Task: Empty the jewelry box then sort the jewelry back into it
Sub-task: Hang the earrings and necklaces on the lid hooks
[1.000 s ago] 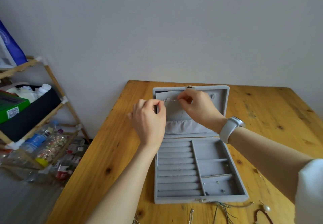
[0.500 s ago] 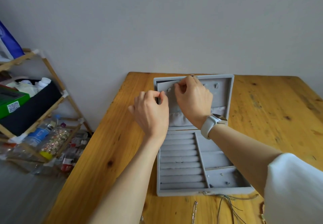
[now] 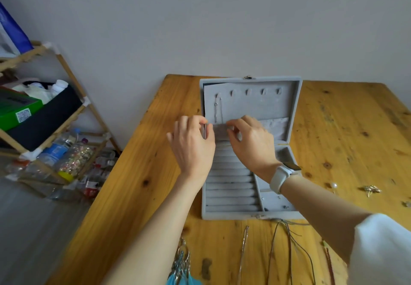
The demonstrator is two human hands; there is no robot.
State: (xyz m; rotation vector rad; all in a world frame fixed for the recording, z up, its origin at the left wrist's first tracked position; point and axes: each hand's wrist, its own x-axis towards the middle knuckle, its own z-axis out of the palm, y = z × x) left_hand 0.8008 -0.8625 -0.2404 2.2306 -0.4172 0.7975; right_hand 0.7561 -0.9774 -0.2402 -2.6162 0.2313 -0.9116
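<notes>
Grey velvet jewelry box [image 3: 295, 111], rectangular, lies open on the knotty pine table [image 3: 347, 129]; a thin silver necklace [image 3: 219, 111] hangs from the first lid hook, just above your fingertips. Your left hand [image 3: 191, 149] and right hand [image 3: 251, 142] pinch the soft gathered lid pocket [image 3: 274, 126] at its top edge, fingers curled. Ridged ring rolls [image 3: 231, 193] lie below your palms; loose cords [image 3: 289, 247] and chains nearer you.

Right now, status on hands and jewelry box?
Both hands, left hand and right hand, pinching the lid pocket edge. Thin chain hangs on lid hook. Jewelry box open; nothing blocking.
</notes>
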